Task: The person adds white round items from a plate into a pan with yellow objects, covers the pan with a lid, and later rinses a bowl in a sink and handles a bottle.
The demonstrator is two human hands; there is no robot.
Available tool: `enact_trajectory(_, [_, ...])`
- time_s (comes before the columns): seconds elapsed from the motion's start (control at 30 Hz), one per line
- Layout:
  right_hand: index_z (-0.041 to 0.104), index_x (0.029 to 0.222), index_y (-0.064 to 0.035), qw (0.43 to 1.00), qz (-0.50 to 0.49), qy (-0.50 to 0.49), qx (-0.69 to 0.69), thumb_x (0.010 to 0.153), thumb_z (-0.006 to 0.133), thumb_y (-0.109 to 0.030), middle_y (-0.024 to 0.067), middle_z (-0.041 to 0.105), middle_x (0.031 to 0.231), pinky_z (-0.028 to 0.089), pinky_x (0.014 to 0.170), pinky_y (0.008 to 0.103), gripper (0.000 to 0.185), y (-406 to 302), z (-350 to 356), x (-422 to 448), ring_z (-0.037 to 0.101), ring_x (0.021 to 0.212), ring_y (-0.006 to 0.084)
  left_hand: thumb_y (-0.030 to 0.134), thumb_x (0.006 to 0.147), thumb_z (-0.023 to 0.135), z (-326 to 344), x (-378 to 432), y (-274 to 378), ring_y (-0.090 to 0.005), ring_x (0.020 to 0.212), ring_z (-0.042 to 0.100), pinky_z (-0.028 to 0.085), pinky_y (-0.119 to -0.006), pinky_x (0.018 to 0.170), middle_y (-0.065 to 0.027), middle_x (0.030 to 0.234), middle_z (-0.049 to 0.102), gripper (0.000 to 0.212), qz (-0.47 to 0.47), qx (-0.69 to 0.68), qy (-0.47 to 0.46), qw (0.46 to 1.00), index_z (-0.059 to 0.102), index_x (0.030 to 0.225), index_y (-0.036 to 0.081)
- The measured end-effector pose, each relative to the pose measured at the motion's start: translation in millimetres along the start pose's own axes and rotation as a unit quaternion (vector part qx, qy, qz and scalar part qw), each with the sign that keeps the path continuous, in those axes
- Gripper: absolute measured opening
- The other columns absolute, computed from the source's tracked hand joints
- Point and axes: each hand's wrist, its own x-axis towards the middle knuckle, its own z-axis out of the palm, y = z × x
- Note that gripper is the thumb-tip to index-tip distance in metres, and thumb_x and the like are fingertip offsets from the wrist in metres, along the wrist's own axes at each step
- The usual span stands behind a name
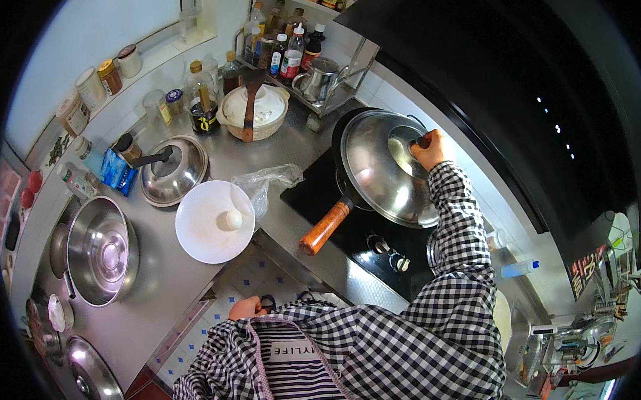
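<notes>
My right hand (431,149) grips the knob of a domed steel wok lid (383,170), which is tilted over a wok on the black gas hob (320,186). The wok's wooden handle (326,226) points toward me; what lies inside the wok is hidden by the lid. Low in front of my body, my left hand (246,308) is curled near the counter's edge, and whether it holds anything is not clear. A white plate (203,226) with an egg (234,220) on it rests at the counter corner, beside a crumpled clear plastic bag (269,183).
Left of the plate are a steel basin (100,252) and another domed lid (174,174). Behind stand a lidded clay pot (258,114) with a wooden spatula (250,104) across it, and bottles on a metal rack (337,100). A black range hood (498,85) overhangs the right side.
</notes>
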Motion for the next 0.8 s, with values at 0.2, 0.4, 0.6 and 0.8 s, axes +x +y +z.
enact_trajectory(0.2, [0.059,0.09,0.0014,1.0,-0.024,0.012,0.006,0.062,0.07,-0.032,0.0179,0.065,0.083,0.051,0.076,0.0332,0.045,-14.7,22.0,13.6,0.064,0.08,0.0289,0.029,0.075,0.063,-0.7,-3.8,6.9,-0.0337,0.068,0.058,0.045,-0.041,0.06,-0.02,0.071,0.059,0.029,-0.039,-0.007,0.009,0.999,0.054,0.08,0.002])
enact_trajectory(0.4, [0.057,0.092,0.0012,0.999,-0.038,0.007,0.007,0.063,0.07,-0.032,0.019,0.064,0.085,0.051,0.076,0.0345,0.046,-13.1,30.9,16.6,0.063,0.082,0.03,0.03,0.076,0.062,-8.6,-3.9,25.3,-0.0328,0.073,0.058,0.045,-0.041,0.064,-0.0188,0.075,0.06,0.029,-0.07,0.002,-0.016,0.997,0.054,0.084,0.002])
enact_trajectory(0.6, [0.056,0.097,0.0002,0.999,-0.03,-0.014,0.008,0.065,0.07,-0.032,0.0188,0.063,0.091,0.05,0.079,0.0354,0.048,-12.9,27.3,14.7,0.062,0.086,0.0305,0.031,0.077,0.061,-9.3,4.6,30.7,-0.0336,0.075,0.059,0.045,-0.042,0.065,-0.0184,0.077,0.061,0.03,-0.07,0.03,-0.028,0.997,0.055,0.085,0.003])
enact_trajectory(0.8, [0.053,0.104,0.0024,0.997,-0.052,-0.014,0.055,0.069,0.073,-0.027,0.0193,0.062,0.095,0.049,0.081,0.0341,0.049,-2.9,22.9,8.7,0.062,0.089,0.0296,0.032,0.078,0.06,-9.5,15.5,39.3,-0.0343,0.075,0.059,0.045,-0.042,0.065,-0.0187,0.078,0.061,0.03,-0.052,0.044,-0.033,0.997,0.055,0.085,0.003])
